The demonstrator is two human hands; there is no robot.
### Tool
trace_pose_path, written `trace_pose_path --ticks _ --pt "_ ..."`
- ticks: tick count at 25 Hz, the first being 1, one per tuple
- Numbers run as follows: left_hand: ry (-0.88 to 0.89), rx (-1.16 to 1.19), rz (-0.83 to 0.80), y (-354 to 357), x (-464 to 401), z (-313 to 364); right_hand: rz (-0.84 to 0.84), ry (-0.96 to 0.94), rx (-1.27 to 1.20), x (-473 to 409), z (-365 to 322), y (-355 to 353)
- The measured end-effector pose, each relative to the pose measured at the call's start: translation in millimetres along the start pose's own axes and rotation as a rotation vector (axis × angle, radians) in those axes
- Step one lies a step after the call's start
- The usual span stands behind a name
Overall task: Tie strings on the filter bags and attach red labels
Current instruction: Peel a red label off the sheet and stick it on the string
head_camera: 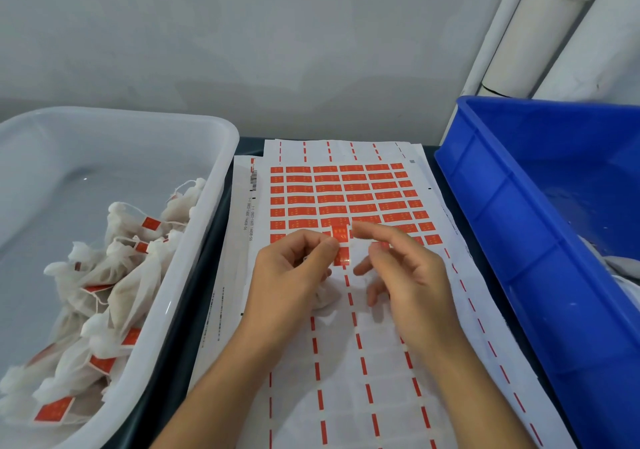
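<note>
1. Many finished filter bags (pixel 104 275), tied and carrying red labels, fill the white tub (pixel 221 157) at left; several rows of stickers remain on the label sheet (pixel 346 192), so I judge the work well along but unfinished.
2. Left hand (pixel 291 275) pinches a peeled red label (pixel 341 246) at its fingertips, with an unlabelled bag (pixel 325 298) bunched just beneath it.
3. Right hand (pixel 405 268) hovers spread, holding nothing, just right of the label.
4. Blue crate (pixel 519 206) stands at right.
</note>
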State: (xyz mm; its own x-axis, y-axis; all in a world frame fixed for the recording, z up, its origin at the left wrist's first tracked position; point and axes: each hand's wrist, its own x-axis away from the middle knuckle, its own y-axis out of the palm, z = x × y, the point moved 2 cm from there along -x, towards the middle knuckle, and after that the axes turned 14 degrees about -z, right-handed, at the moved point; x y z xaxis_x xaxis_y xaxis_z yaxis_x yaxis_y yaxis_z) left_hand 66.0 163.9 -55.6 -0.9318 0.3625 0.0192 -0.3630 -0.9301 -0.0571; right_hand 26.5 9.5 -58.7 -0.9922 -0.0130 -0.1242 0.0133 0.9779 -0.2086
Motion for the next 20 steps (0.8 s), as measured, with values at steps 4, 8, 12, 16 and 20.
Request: trace_pose_path --ticks 4,8,12,16,20 --pt "0.011 0.015 -0.018 -0.7 0.9 2.0 -0.119 -0.023 0.109 -3.1 -3.3 8.1" --pt "0.006 0.056 -0.022 -1.0 2.4 1.9 -0.137 -0.01 0.129 -3.3 -2.7 10.0" --pt "0.003 0.039 -0.006 -0.5 2.6 2.2 -0.045 -0.009 0.149 -2.5 0.2 5.2" --pt "-0.01 0.029 0.021 0.8 2.0 2.3 -0.004 -0.005 0.14 -1.9 -0.5 1.8" --pt "-0.006 0.005 0.042 1.6 2.2 0.9 -0.01 0.019 0.1 -1.5 -0.1 1.2"
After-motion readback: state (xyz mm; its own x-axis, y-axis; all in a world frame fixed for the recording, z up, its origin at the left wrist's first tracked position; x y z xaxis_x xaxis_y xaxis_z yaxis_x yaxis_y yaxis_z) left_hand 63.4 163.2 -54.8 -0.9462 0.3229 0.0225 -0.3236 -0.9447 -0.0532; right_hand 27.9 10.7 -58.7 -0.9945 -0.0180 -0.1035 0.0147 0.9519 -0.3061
